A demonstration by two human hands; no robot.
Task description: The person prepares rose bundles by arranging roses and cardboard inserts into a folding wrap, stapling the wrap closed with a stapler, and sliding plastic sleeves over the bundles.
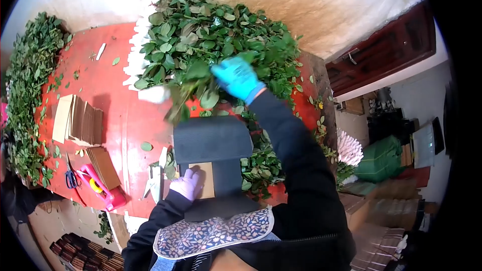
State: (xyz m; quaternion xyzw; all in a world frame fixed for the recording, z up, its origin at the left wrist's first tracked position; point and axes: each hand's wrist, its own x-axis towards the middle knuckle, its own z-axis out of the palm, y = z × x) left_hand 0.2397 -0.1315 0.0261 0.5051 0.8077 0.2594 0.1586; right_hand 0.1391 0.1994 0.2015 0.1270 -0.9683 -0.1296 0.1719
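My right hand, in a blue glove, is closed round a leafy stem in front of a big leafy pile. Motion blurs the stem; a white-covered head shows at its left end. Below, my left hand, in a lilac glove, lies with fingers stretched out on a brown cardboard piece. That cardboard rests on a black ribbed stand close to my body. The large pile of green leafy stems has white-covered heads along its left side.
On the red table stand stacked cardboard pieces, scissors and a pink tape dispenser. Another leafy pile lines the far left. White-covered heads stick out at the right edge, near a green sack.
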